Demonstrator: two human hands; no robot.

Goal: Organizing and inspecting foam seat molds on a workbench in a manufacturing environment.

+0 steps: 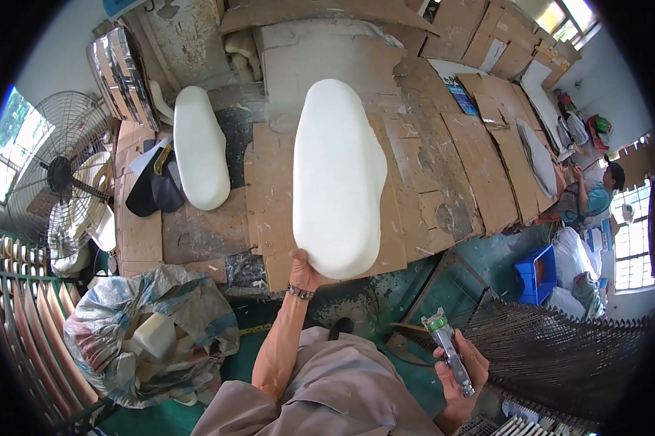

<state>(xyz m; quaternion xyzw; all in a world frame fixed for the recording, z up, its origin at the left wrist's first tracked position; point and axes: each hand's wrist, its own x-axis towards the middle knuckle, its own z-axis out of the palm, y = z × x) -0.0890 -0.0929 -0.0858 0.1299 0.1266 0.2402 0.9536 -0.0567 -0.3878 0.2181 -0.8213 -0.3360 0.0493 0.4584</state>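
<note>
A long white foam seat pad, shaped like a motorcycle seat, lies lengthwise over the cardboard-covered table in front of me. My left hand grips its near left end, with the thumb against its side and the other fingers mostly hidden. Off to the right, near my body and away from the pad, my right hand is wrapped round a grey hand tool with a green end. The tool resembles a staple gun, but its exact kind is unclear. A watch sits on my left wrist.
Another white foam pad rests at the table's left beside black cover pieces. A big fan stands far left, above a plastic sack. A blue crate and a person are at the right.
</note>
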